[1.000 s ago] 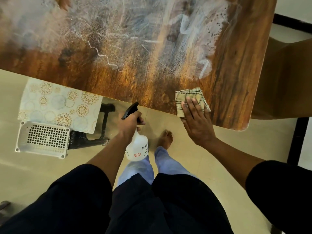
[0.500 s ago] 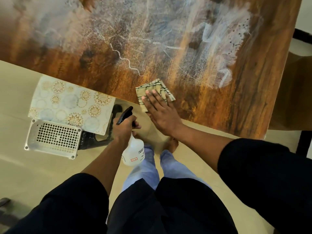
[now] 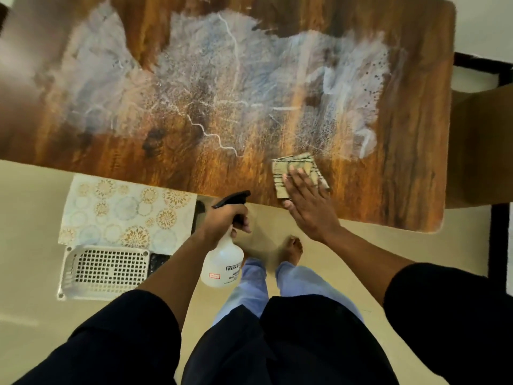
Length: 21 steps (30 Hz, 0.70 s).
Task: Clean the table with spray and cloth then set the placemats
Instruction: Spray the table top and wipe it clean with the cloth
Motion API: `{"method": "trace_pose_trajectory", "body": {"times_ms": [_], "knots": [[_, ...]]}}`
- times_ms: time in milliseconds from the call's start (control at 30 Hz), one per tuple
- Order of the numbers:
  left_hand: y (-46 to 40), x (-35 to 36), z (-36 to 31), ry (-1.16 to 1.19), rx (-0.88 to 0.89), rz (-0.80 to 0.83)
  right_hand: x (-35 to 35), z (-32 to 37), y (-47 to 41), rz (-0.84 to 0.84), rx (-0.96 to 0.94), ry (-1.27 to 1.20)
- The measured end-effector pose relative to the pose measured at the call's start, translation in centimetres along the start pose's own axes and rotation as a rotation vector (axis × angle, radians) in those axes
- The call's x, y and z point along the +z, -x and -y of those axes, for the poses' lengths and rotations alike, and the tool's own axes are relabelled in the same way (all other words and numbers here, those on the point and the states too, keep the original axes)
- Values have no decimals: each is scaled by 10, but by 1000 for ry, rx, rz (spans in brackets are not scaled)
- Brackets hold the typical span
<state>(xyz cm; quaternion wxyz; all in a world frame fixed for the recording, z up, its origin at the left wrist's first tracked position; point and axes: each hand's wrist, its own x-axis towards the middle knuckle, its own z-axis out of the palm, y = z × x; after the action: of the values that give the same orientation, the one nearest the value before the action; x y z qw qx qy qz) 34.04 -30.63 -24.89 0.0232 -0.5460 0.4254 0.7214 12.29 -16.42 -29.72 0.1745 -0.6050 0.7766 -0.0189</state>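
The wooden table (image 3: 410, 151) fills the top of the view, its middle covered in whitish spray and streaks. My right hand (image 3: 308, 209) lies flat on a folded beige striped cloth (image 3: 294, 169) near the table's front edge. My left hand (image 3: 222, 220) grips the black trigger of a white spray bottle (image 3: 222, 262), which hangs below the table's edge over the floor. A floral placemat (image 3: 122, 215) lies on a stool to the left, beside the table.
A white perforated plastic stool (image 3: 105, 270) stands on the floor at the left, under the placemat. A brown chair (image 3: 477, 145) sits at the table's right end. My legs and bare feet are just below the table's front edge.
My right hand has slid the cloth along the front edge: left first, then back to the right. The left hand has kept the bottle in much the same place.
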Motion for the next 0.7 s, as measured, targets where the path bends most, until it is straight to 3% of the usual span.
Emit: {"method": "trace_pose_trajectory", "body": {"times_ms": [267,400,500,600,700], "knots": [[-17,61,-40,-117,129,57,-46,-139,13,58,587,-130],[-29,85,-58,-118,138,-1,-50,-133,-9,30,720,-157],[-35,100,-68,-68,132,-78,-45,-86,-23,13,600,-136],[-40,109,-79,-20,149,-153,-31,-42,-28,61,284,-131],[-44,117,-91,-33,148,-227,-22,-42,-24,82,65,-81]]}}
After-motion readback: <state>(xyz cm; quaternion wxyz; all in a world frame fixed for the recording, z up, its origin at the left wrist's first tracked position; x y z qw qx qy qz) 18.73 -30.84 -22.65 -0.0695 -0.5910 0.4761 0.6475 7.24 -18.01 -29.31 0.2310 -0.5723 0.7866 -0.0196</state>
